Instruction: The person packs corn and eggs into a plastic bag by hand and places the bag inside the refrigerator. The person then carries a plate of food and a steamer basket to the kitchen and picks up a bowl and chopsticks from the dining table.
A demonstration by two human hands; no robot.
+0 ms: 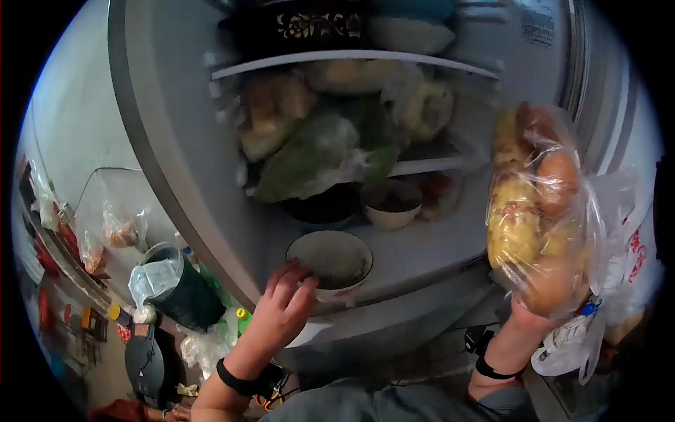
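Observation:
My left hand (287, 304) reaches into the lower part of an open fridge. Its fingers bend over the near left rim of a white bowl (330, 257) on the fridge floor. On the right, a clear plastic bag (538, 211) of yellow and orange-brown produce rests over my right hand (536, 316), whose fingers are hidden behind the bag. Behind the white bowl stand a smaller bowl (391, 204) with dark contents and a wider dark bowl (323, 205). Large green leaves in plastic (323, 151) hang over the shelf edge above them.
Wrapped food (278, 105) fills the middle shelf. A dark bin (186, 295) with a bag over its rim stands left of the fridge, near plastic bags on the floor. A white bag with red print (629, 246) is at the far right. Another person's hand (176, 413) shows at the bottom left.

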